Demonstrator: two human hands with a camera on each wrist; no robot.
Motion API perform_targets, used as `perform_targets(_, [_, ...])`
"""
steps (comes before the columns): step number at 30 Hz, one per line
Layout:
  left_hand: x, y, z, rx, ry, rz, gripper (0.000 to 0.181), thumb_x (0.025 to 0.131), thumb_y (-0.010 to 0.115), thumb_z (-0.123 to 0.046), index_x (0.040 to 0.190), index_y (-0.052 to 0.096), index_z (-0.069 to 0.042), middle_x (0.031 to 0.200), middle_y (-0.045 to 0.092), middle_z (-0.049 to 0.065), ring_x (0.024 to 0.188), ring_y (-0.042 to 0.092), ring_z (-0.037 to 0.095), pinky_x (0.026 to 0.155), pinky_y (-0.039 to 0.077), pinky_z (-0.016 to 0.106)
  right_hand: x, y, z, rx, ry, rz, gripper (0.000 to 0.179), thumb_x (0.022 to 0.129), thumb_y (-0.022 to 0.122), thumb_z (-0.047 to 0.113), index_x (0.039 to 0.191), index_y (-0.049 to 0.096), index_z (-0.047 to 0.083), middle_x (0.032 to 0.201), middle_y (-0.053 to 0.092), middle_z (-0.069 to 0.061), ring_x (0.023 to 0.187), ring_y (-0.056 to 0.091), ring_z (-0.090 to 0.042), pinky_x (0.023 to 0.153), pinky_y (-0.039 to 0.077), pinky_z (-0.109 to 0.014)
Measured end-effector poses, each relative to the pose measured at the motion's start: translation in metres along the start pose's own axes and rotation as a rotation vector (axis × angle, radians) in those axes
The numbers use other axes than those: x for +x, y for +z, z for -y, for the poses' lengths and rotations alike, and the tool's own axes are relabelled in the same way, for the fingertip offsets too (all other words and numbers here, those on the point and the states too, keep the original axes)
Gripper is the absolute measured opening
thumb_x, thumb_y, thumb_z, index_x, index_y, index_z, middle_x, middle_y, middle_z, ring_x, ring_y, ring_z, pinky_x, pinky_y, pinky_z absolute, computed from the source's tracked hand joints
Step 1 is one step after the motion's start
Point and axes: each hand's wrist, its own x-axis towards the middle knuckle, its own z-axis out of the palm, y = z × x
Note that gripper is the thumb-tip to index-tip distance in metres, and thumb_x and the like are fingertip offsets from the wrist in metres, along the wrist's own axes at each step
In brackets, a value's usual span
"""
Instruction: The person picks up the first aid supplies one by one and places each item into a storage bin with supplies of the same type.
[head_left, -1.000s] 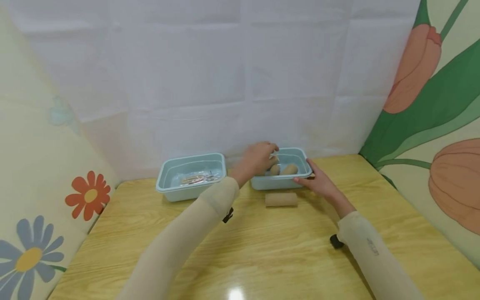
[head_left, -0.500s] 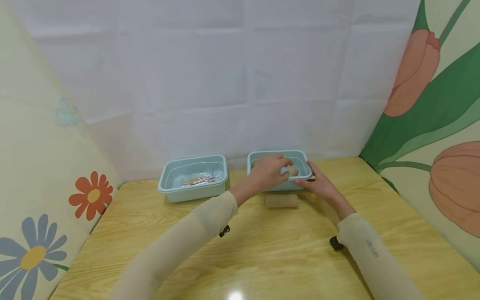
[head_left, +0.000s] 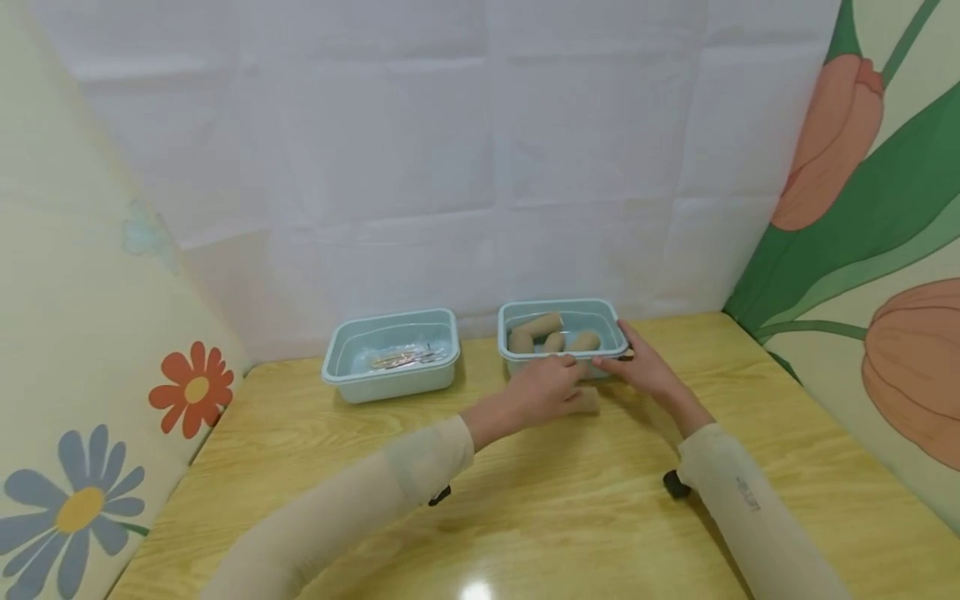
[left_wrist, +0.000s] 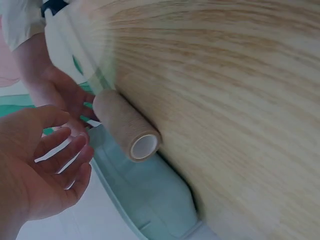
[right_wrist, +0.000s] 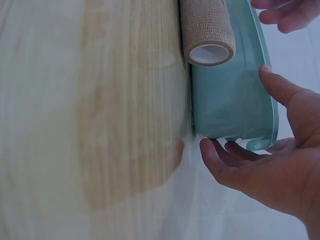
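Observation:
A tan cohesive bandage roll [head_left: 589,402] with a white core [left_wrist: 144,146] lies on the table against the front wall of the right light-blue plastic tub [right_wrist: 227,102]. My left hand [head_left: 542,390] hovers over this roll, fingers loosely bent. The left wrist view shows that hand [left_wrist: 42,167] apart from the roll with nothing in it. My right hand [head_left: 648,372] holds the tub's right end; its thumb [right_wrist: 280,86] presses the front rim and the other fingers lie against the end wall. Inside that tub rest several more tan rolls [head_left: 542,326].
A second light-blue tub [head_left: 393,388] stands to the left, holding thin items in clear plastic packets [head_left: 405,357]. A white sheet [head_left: 375,167] hangs behind the wooden table [head_left: 525,508]. Flower-painted panels [head_left: 825,275] flank both sides.
My left hand has come out of the right tub, forward over its front rim, to above the loose roll. The rolls inside are uncovered. My right hand stays at the tub's end.

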Motion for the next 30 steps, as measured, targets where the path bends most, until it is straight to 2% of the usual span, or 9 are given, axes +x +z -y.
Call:
perform_targets(5, [0.002, 0.009, -0.001, 0.024, 0.020, 0.004, 0.025, 0.099, 0.067, -0.020, 0.122, 0.071, -0.013, 0.108, 0.067, 0.001, 0.085, 0.063, 0.013, 0.074, 0.053, 0.028, -0.001, -0.002, 0.001, 0.003, -0.026, -0.002, 0.097, 0.096, 0.073, 0.033, 0.165, 0.007, 0.013, 0.157, 0.032, -0.026, 0.137, 0.037, -0.043, 0.100, 0.042, -0.053])
perform_targets(13, [0.003, 0.023, 0.002, 0.001, -0.012, 0.101, 0.032, 0.099, 0.067, -0.021, 0.130, 0.066, -0.012, 0.117, 0.064, 0.002, 0.099, 0.062, 0.016, 0.077, 0.053, 0.029, -0.002, 0.000, 0.003, 0.024, -0.001, 0.015, 0.097, 0.098, 0.072, 0.029, 0.165, 0.005, 0.014, 0.161, 0.025, -0.027, 0.140, 0.032, -0.046, 0.103, 0.039, -0.057])
perform_targets(20, [0.006, 0.028, 0.007, 0.011, -0.038, 0.111, 0.031, 0.096, 0.069, -0.021, 0.126, 0.067, -0.013, 0.106, 0.062, 0.001, 0.090, 0.059, 0.017, 0.073, 0.051, 0.031, 0.002, -0.001, 0.000, 0.014, -0.021, -0.005, 0.094, 0.097, 0.073, 0.027, 0.165, 0.010, 0.014, 0.159, 0.030, -0.024, 0.138, 0.036, -0.044, 0.102, 0.040, -0.055])
perform_targets(30, [0.001, 0.032, 0.010, 0.000, -0.094, 0.156, 0.035, 0.097, 0.069, -0.023, 0.129, 0.064, -0.011, 0.115, 0.063, 0.004, 0.099, 0.061, 0.022, 0.080, 0.053, 0.036, 0.000, -0.001, 0.001, 0.015, -0.009, -0.012, 0.094, 0.097, 0.074, 0.027, 0.165, 0.010, 0.015, 0.160, 0.028, -0.023, 0.140, 0.034, -0.043, 0.107, 0.036, -0.057])
